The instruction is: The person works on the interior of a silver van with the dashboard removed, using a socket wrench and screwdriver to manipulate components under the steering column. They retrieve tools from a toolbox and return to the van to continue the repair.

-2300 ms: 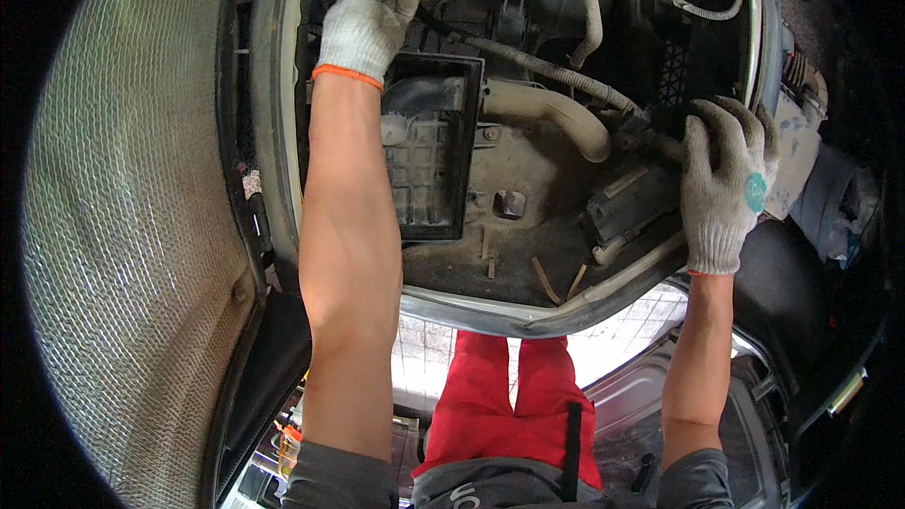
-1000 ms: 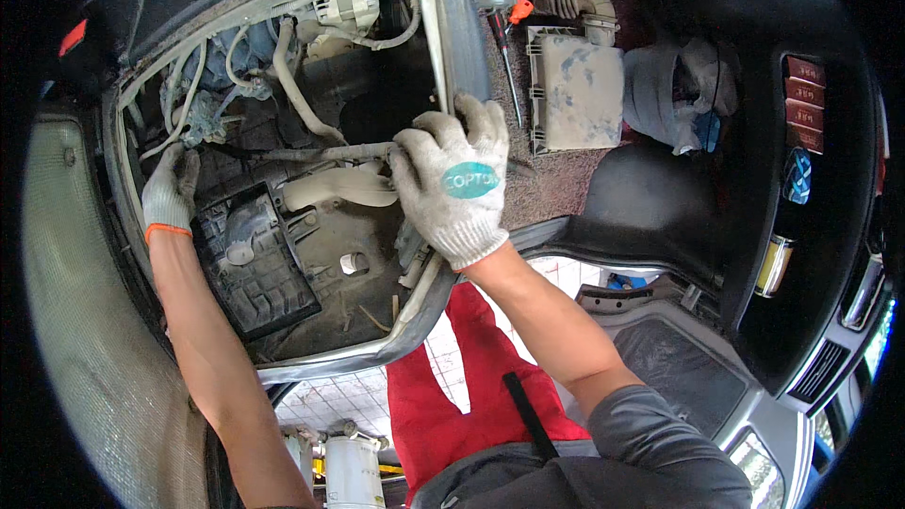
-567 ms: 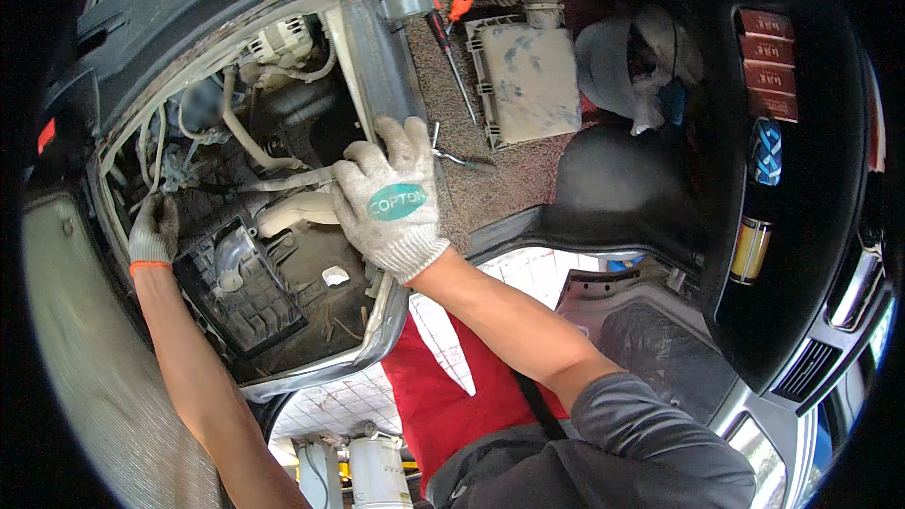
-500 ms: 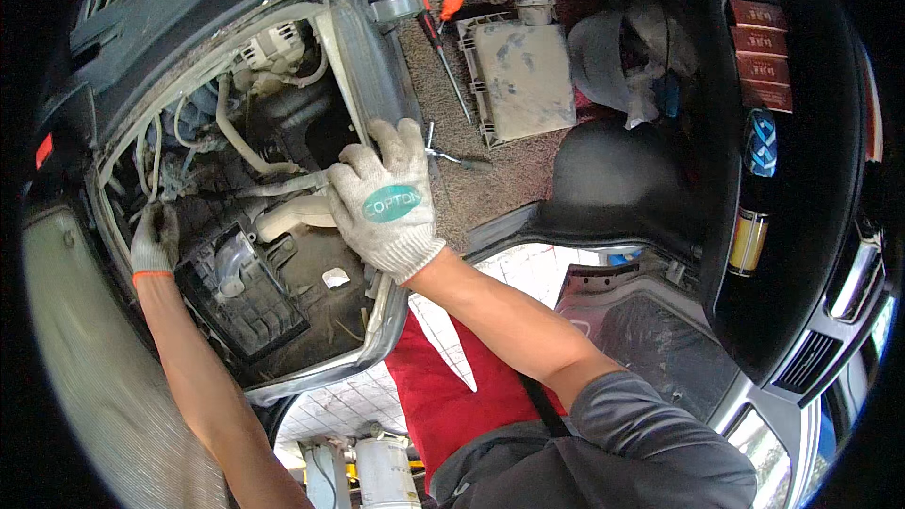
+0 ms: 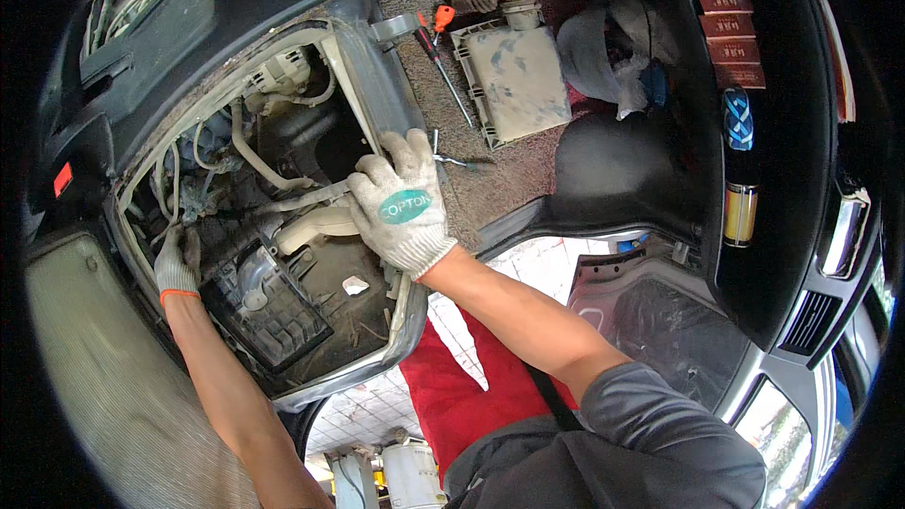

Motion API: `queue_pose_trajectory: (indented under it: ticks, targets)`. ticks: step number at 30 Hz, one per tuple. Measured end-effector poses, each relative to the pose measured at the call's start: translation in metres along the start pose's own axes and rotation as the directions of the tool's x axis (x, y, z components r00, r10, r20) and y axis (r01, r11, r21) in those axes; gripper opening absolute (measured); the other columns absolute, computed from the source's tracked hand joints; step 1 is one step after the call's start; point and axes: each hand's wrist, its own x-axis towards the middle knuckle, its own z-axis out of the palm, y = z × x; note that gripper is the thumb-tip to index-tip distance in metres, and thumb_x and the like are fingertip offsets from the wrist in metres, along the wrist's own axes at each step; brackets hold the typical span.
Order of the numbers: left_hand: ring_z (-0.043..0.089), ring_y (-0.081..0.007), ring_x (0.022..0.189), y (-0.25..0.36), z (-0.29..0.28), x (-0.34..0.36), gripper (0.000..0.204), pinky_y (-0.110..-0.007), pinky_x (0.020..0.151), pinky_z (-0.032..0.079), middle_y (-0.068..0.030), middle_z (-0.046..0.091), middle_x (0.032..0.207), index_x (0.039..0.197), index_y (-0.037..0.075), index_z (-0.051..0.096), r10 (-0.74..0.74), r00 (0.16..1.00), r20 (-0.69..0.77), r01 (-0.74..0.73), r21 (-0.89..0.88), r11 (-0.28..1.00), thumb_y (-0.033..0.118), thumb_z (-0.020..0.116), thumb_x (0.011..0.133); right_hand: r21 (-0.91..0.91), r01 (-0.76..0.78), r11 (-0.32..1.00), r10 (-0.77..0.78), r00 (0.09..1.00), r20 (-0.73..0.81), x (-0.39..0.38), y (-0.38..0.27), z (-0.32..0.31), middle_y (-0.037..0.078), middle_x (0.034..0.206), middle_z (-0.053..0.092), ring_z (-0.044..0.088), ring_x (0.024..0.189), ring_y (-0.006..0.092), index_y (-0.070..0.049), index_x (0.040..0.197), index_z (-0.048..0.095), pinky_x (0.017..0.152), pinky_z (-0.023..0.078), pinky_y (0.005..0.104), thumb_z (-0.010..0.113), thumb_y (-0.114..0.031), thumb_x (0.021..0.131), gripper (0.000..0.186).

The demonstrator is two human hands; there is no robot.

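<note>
Both gloved | left hand (image 5: 179, 259) by pale hose (image 5: 176, 179) — can't tell grip | right hand (image 5: 401, 198) spread on bay rim (image 5: 351, 85)

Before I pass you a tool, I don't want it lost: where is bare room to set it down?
Bare carpet, bordered by the dusty cover, the small metal tool and the black hump. Crowded: left of the cover, where the screwdriver lies, and the engine bay, with its hoses and the left hand.

The left hand (image 5: 177, 262) hides whatever its fingers touch beside the pale hose (image 5: 176, 181)
</note>
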Motion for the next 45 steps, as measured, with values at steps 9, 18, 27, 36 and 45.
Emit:
queue_pose_trajectory:
  ticks: [9, 18, 27, 36, 45]
  targets:
    - [0.073, -0.0231, 0.12, 0.019, -0.02, 0.008, 0.035, -0.035, 0.105, 0.066, -0.0131, 0.074, 0.132, 0.143, 0.002, 0.072, -0.01, 0.984, 0.179, -0.024, 0.188, 0.982, 0.024, 0.067, 0.116, -0.017, -0.031, 0.999, 0.03, 0.999, -0.027, 0.0, 0.002, 0.006, 0.01, 0.097, 0.053, 0.055, 0.112, 0.0356, -0.013, 0.084, 0.055, 0.11, 0.043, 0.0547, 0.071, -0.023, 0.079, 0.019]
    - [0.076, -0.0219, 0.109, 0.015, -0.006, 0.015, 0.032, -0.034, 0.094, 0.069, -0.0106, 0.077, 0.127, 0.138, 0.001, 0.073, -0.031, 0.991, 0.134, 0.017, 0.108, 0.994, 0.025, 0.065, 0.118, 0.026, 0.011, 1.0, -0.007, 0.985, -0.17, 0.001, 0.007, -0.013, 0.014, 0.099, 0.056, 0.06, 0.119, 0.0391, -0.009, 0.082, 0.059, 0.116, 0.044, 0.0615, 0.07, -0.028, 0.069, 0.027]
    - [0.072, -0.0185, 0.089, -0.006, 0.005, -0.003, 0.023, -0.033, 0.077, 0.064, -0.0073, 0.076, 0.106, 0.12, 0.004, 0.076, -0.035, 0.997, 0.061, 0.037, -0.029, 0.999, 0.025, 0.067, 0.117, 0.055, -0.014, 0.998, 0.017, 0.999, -0.05, 0.005, -0.001, -0.009, 0.015, 0.11, 0.068, 0.059, 0.135, 0.0427, -0.007, 0.097, 0.072, 0.125, 0.04, 0.0664, 0.076, -0.023, 0.083, 0.022]
    - [0.071, -0.0223, 0.082, -0.001, 0.034, -0.027, 0.025, -0.036, 0.071, 0.064, -0.0107, 0.073, 0.098, 0.111, -0.001, 0.074, -0.143, 0.989, 0.023, 0.144, -0.043, 0.989, 0.022, 0.068, 0.116, 0.009, -0.028, 1.0, 0.028, 0.998, -0.059, 0.007, -0.01, -0.015, 0.011, 0.115, 0.069, 0.058, 0.134, 0.0413, -0.008, 0.103, 0.075, 0.12, 0.043, 0.064, 0.084, -0.02, 0.085, 0.024]
    - [0.068, -0.0215, 0.075, 0.0, 0.05, -0.053, 0.025, -0.036, 0.072, 0.064, -0.011, 0.07, 0.091, 0.106, -0.003, 0.072, -0.089, 0.993, -0.084, 0.082, -0.083, 0.993, 0.019, 0.068, 0.116, -0.029, -0.023, 0.999, 0.022, 0.999, -0.043, 0.007, -0.012, -0.013, 0.009, 0.117, 0.07, 0.059, 0.133, 0.041, -0.011, 0.104, 0.077, 0.12, 0.041, 0.065, 0.082, -0.022, 0.087, 0.022]
